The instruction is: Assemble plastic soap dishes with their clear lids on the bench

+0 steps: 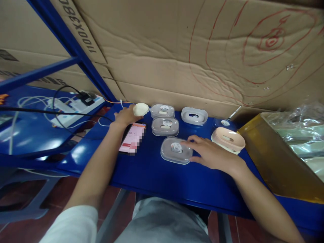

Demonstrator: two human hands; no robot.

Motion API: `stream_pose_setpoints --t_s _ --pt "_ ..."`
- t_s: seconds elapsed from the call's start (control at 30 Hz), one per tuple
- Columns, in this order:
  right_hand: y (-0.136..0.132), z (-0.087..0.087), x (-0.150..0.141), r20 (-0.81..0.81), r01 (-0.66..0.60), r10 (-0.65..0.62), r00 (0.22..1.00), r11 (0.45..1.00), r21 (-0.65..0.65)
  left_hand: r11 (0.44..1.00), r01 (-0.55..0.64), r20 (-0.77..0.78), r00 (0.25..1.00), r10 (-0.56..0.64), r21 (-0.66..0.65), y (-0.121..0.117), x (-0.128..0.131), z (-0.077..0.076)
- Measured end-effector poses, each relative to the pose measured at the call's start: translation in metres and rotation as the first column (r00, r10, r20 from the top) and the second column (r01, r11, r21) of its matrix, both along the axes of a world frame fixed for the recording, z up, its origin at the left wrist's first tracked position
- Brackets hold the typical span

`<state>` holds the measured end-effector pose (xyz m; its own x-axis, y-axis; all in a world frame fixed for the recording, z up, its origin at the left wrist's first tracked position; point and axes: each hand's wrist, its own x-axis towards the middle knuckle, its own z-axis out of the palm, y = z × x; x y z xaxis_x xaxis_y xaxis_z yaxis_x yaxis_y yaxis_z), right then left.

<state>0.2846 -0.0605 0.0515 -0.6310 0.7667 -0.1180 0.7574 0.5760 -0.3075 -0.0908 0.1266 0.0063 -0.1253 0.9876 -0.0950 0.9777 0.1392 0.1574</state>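
Observation:
My left hand [126, 115] is at the back left of the blue table, its fingers curled at the left edge of a small cream dish [141, 109]; part of its grip is hidden. My right hand [209, 152] has its fingers apart, with the fingertips at the right end of a soap box with a clear lid and round label [174, 156]. Two similar clear-lidded boxes, one at the back [162, 106] and one before it [165, 131], stand left of a whitish soap dish [194, 118]. A peach soap dish [231, 137] sits beyond my right wrist.
A phone [132, 138] lies below my left hand. A dark blue box with a label [224, 123] is at the back right. On the right stands a brown carton [268, 165] with plastic-wrapped items. Cables and a power strip [96, 103] lie left, beside a blue frame post [93, 74]. Cardboard [152, 60] walls the back.

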Motion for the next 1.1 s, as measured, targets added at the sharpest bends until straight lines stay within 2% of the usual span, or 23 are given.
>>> stream_pose_setpoints --t_s 0.17,0.3,0.47,0.57,0.67,0.73,0.8,0.97,1.1 --pt "0.004 -0.007 -0.013 0.015 -0.044 0.043 0.999 0.992 0.116 0.999 -0.019 -0.003 1.0 0.019 0.044 0.002 0.001 0.0" --pt "0.007 -0.022 -0.027 -0.013 -0.037 0.04 0.999 0.981 0.193 0.997 -0.013 0.011 1.0 0.012 0.072 -0.011 0.007 0.002" --pt "0.01 -0.026 -0.029 -0.059 -0.034 0.046 0.997 0.981 0.19 0.959 0.0 0.01 1.0 -0.004 0.283 -0.038 0.021 0.017" --pt "0.021 -0.02 -0.015 -0.127 0.039 -0.012 0.992 0.976 0.216 0.937 -0.02 0.023 1.0 0.012 0.349 -0.049 0.029 0.027" --pt "0.039 -0.022 0.005 -0.134 0.186 -0.147 0.98 0.917 0.354 0.921 0.0 0.061 0.998 -0.026 0.389 -0.054 0.037 0.031" --pt "0.051 -0.029 0.018 -0.106 0.253 -0.23 0.968 0.867 0.43 0.905 0.036 0.106 0.99 -0.089 0.424 -0.058 0.043 0.031" --pt "0.06 -0.04 0.026 -0.086 0.28 -0.272 0.958 0.84 0.465 0.873 0.104 0.148 0.969 -0.196 0.476 -0.065 0.051 0.03" --pt "0.071 -0.062 0.032 -0.109 0.297 -0.279 0.954 0.829 0.474 0.721 0.343 0.18 0.822 -0.541 0.601 -0.089 0.075 0.025" --pt "0.074 -0.065 0.03 -0.197 0.332 -0.269 0.943 0.815 0.474 0.642 0.453 0.154 0.731 -0.665 0.619 -0.093 0.085 0.014"
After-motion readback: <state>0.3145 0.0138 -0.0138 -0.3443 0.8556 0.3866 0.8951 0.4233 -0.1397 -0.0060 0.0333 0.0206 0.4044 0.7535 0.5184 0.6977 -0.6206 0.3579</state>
